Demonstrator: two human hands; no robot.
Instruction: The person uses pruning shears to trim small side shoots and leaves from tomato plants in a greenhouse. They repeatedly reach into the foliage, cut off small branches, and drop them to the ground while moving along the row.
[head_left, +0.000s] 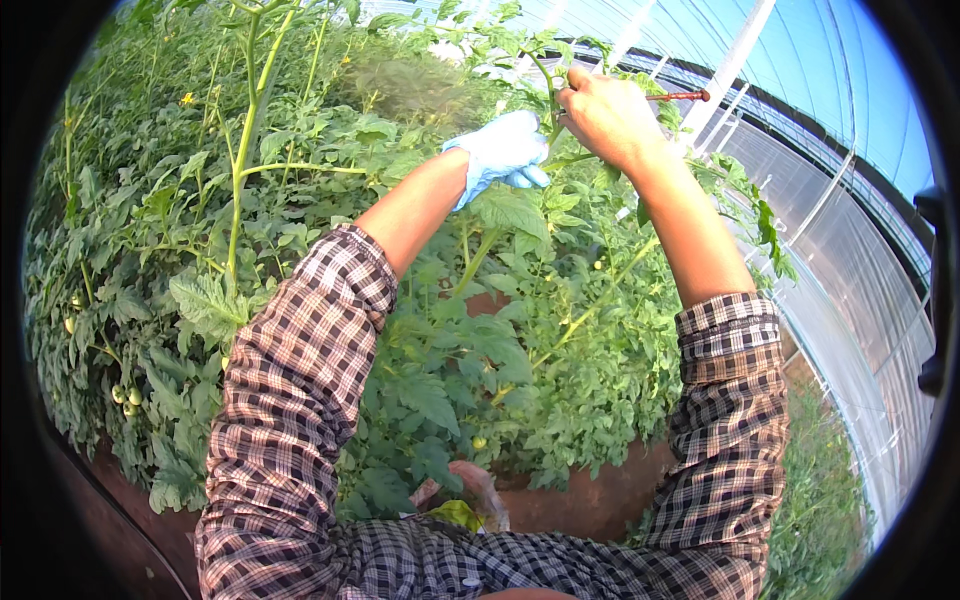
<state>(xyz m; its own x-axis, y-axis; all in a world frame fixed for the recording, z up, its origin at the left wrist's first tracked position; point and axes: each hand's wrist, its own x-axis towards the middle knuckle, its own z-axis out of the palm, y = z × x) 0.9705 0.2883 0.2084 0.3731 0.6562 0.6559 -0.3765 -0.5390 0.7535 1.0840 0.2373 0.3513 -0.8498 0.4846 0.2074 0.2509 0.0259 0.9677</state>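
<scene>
My left hand (504, 154), in a light-blue disposable glove, is raised with its fingers curled at the upper stem of a tomato plant (553, 90). Just right of it, my bare right hand (611, 112) is closed around a thin tool with a red-brown rod-like handle (679, 96). The handle sticks out to the right and ends in a small knob. My right thumb and fingertips are close against the same stem; the tool's working end is mostly hidden by the hand. A broad tomato leaf (510, 210) hangs below the glove.
Dense tomato plants surround me, with a thick stem (244, 150) at left and green tomatoes (127, 397) low down. A leaning stem (592, 311) crosses at right. Crumpled clear plastic (480, 491) lies near my waist. A white post (727, 64) and plastic greenhouse wall (840, 262) stand right.
</scene>
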